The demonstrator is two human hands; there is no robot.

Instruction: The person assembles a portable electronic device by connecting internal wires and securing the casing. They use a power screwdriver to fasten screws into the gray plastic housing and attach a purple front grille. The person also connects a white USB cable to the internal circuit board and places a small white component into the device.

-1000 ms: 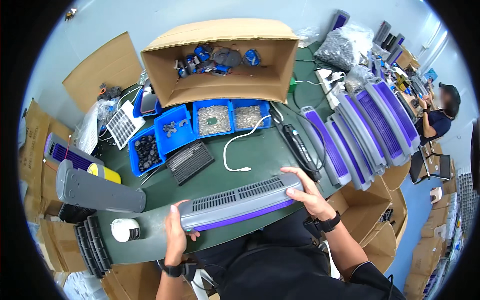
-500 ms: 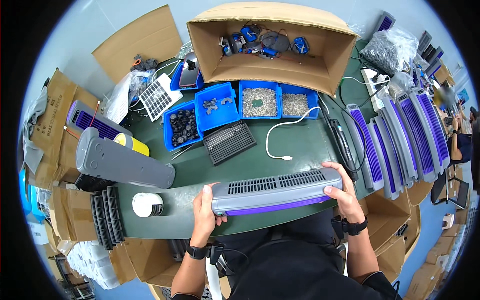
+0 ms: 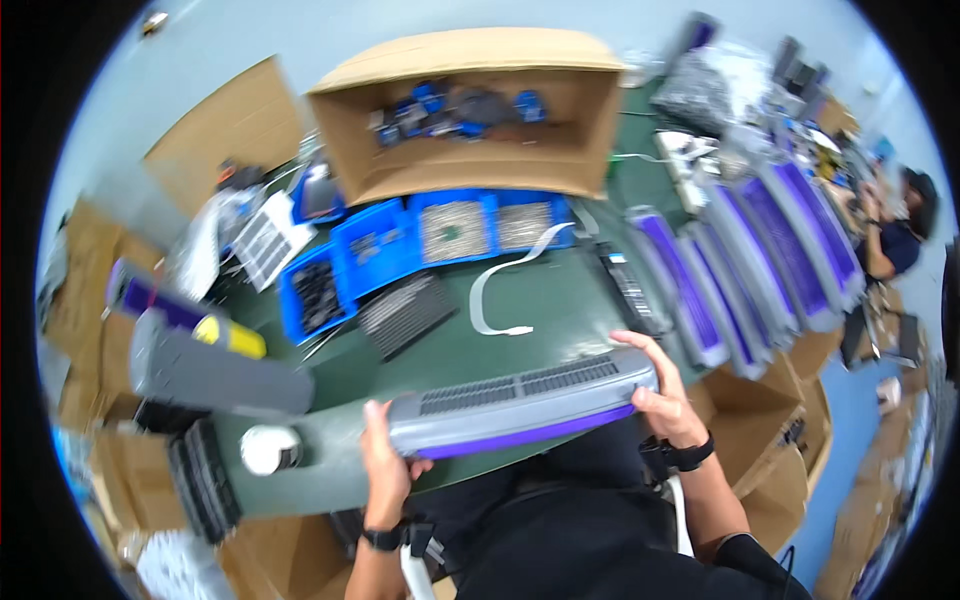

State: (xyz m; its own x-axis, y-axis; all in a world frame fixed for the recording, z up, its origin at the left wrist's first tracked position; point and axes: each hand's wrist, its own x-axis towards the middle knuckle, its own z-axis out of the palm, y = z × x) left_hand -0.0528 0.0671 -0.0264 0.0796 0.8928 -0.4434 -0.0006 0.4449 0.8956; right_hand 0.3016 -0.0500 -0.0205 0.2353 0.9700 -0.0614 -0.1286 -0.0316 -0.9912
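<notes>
A long grey plastic housing [image 3: 525, 405], with slotted vents on top and a purple strip along its near side, is held level between my two hands over the front edge of the green bench. My left hand [image 3: 385, 462] is closed around its left end. At the other end my right hand [image 3: 665, 400] grips it, thumb on the near side and fingers behind. A black wristband shows on each wrist. The housing's underside is hidden.
Similar housings [image 3: 800, 250] stand in a row at right, and a grey one [image 3: 220, 365] lies at left near a white jar [image 3: 268, 450]. Blue bins [image 3: 375, 245] of small parts and a cardboard box [image 3: 470, 180] line the back. Another person [image 3: 893, 235] sits far right.
My view has swung to the right and is blurred, so the bench appears shifted left. Both hands keep hold of the grey housing, which tilts slightly more in the picture.
</notes>
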